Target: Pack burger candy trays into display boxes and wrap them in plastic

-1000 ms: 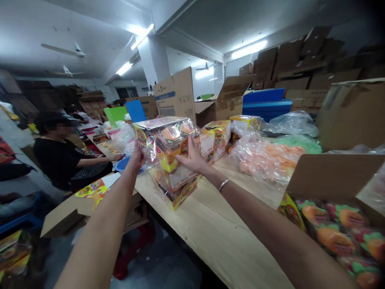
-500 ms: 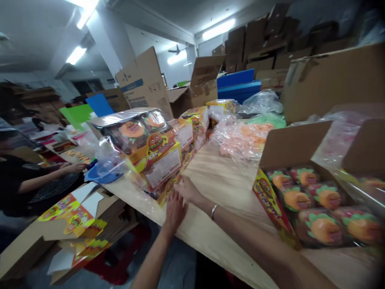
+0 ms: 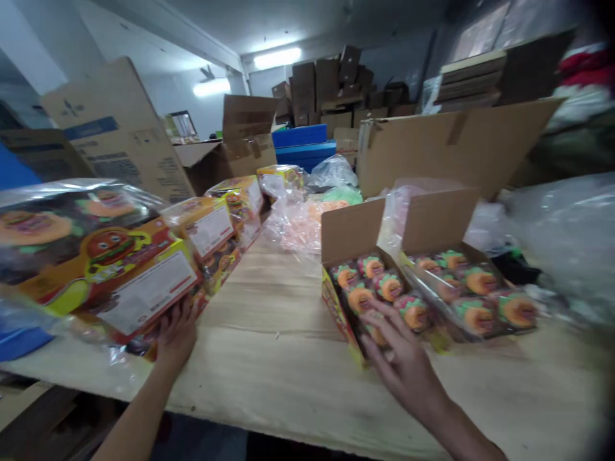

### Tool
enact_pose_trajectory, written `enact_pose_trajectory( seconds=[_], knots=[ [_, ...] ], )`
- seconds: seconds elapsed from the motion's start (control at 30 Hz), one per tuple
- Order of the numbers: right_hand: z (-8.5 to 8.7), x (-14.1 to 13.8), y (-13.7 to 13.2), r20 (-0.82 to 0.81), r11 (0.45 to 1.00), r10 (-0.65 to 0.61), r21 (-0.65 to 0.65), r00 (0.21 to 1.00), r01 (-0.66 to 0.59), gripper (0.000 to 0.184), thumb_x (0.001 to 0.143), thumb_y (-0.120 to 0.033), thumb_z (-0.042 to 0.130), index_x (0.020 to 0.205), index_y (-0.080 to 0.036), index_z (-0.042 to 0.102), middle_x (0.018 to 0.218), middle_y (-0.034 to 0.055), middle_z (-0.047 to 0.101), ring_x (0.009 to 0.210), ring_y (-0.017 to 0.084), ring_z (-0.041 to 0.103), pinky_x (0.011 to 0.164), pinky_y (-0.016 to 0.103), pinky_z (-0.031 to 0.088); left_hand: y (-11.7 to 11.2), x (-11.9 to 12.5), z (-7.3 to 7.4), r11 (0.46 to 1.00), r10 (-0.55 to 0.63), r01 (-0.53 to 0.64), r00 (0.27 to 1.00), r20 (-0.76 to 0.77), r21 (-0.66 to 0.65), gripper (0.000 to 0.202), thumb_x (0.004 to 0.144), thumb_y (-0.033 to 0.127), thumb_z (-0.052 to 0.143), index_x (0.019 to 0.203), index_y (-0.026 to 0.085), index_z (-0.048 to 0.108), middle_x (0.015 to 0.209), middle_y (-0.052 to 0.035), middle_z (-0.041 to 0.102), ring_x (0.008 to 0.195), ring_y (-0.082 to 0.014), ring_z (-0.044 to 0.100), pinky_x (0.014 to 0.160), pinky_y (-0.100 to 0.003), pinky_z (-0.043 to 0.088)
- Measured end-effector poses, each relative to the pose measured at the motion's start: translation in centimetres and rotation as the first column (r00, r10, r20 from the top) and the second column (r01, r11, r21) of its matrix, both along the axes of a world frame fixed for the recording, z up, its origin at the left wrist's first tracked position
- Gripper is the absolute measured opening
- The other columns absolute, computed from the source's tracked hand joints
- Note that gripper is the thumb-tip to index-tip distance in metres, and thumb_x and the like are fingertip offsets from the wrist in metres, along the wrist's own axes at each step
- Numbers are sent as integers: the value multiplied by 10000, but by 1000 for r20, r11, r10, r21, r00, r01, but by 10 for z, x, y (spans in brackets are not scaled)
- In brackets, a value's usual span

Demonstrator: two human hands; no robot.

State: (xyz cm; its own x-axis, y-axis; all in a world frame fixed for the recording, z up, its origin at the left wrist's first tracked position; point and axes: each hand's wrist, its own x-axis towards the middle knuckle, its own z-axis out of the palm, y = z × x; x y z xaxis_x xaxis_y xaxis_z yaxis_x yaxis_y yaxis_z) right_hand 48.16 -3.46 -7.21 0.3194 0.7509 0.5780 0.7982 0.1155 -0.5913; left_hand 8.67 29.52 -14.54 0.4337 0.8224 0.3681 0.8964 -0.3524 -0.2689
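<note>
My left hand (image 3: 179,334) rests with its fingers apart against the lower front of a stacked, plastic-wrapped display box (image 3: 144,294) printed with a cartoon burger. Over on the right, my right hand (image 3: 401,352) is spread above the near end of an open display box (image 3: 339,314). Inside that box sit several wrapped burger-shaped toys (image 3: 359,298) with orange tops and green frills; the fingers hide the nearest ones. Whether the fingertips touch them I cannot tell. Beside it stands a second open display box (image 3: 439,221) with similar toys, partly under clear film.
More printed boxes (image 3: 211,224) line the table's left side. Clear plastic bags (image 3: 293,224) lie at the back. Large cartons (image 3: 115,134) and a long cardboard panel (image 3: 446,147) stand behind. The table's near edge (image 3: 230,426) runs along the front.
The view has turned right. My right hand has left the stacked boxes and moved to the open display box. My left hand remains at the stack.
</note>
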Motion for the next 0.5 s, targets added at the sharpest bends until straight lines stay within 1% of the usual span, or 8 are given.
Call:
enact_pose_trajectory(
  seconds=[0.1, 0.17, 0.23, 0.3, 0.33, 0.37, 0.43, 0.5],
  knots=[
    [-5, 58, -9, 61, 978, -208, 42, 976, 206, 281, 936, -312, 505, 1143, -196, 657, 1306, 156, 575, 1219, 310, 553, 1013, 514, 480, 7, 3, 4, 998, 30, -27, 998, 49, -57, 558, 911, 118, 256, 1437, 91, 442, 1587, -186, 277, 1455, -399, 222, 1099, -668, 223],
    [-15, 87, -7, 66, 956, -292, 37, 954, 290, 283, 938, -319, 490, 1107, -176, 667, 1264, 162, 600, 1194, 304, 564, 1008, 505, 475, 5, 22, 4, 990, 104, -88, 984, 145, -109, 520, 926, 215, 290, 1371, 50, 502, 1557, -234, 314, 1446, -453, 205, 1077, -727, 191],
    [-26, 106, 0, 44, 944, -329, -8, 943, 330, 303, 944, -306, 457, 1101, -153, 666, 1229, 168, 622, 1183, 295, 566, 1014, 490, 467, -10, 62, 5, 983, 118, -67, 942, 315, -170, 542, 904, 330, 378, 1328, 26, 526, 1526, -276, 342, 1444, -461, 208, 1095, -722, 172],
    [-32, 113, 7, 12, 937, -342, -69, 940, 342, 319, 951, -276, 423, 1125, -140, 653, 1211, 163, 635, 1175, 280, 564, 1020, 464, 456, -40, 121, 5, 950, 47, 134, 833, 551, -283, 618, 855, 397, 471, 1355, 35, 488, 1511, -277, 369, 1444, -394, 270, 1154, -613, 203],
    [-33, 112, 9, 2, 932, -350, -95, 937, 349, 315, 951, -263, 420, 1130, -140, 647, 1194, 156, 641, 1154, 274, 569, 1010, 450, 457, -59, 154, 6, 892, 48, 278, 725, 687, -355, 670, 825, 421, 519, 1389, 65, 456, 1507, -251, 392, 1435, -359, 308, 1175, -557, 213],
    [-32, 109, 10, -2, 926, -362, -117, 932, 359, 299, 949, -257, 429, 1119, -143, 647, 1164, 147, 649, 1119, 270, 576, 991, 440, 460, -78, 187, 7, 797, 114, 424, 594, 796, -431, 709, 813, 458, 555, 1424, 122, 425, 1530, -205, 383, 1436, -333, 319, 1184, -529, 216],
    [-26, 98, 7, -6, 918, -373, -147, 928, 368, 244, 937, -259, 469, 1049, -156, 659, 1070, 123, 661, 1027, 266, 588, 933, 423, 468, -114, 248, 11, 565, 399, 679, 273, 876, -469, 757, 813, 490, 591, 1470, 188, 365, 1594, -135, 291, 1467, -313, 264, 1199, -510, 186],
    [-21, 83, -1, -31, 929, -345, -156, 938, 336, 190, 928, -263, 503, 962, -171, 666, 961, 95, 659, 946, 257, 590, 876, 403, 471, -140, 292, 17, 430, 522, 787, 183, 833, -442, 708, 854, 553, 539, 1456, 212, 392, 1560, -126, 369, 1428, -326, 348, 1153, -531, 297]
  ],
)
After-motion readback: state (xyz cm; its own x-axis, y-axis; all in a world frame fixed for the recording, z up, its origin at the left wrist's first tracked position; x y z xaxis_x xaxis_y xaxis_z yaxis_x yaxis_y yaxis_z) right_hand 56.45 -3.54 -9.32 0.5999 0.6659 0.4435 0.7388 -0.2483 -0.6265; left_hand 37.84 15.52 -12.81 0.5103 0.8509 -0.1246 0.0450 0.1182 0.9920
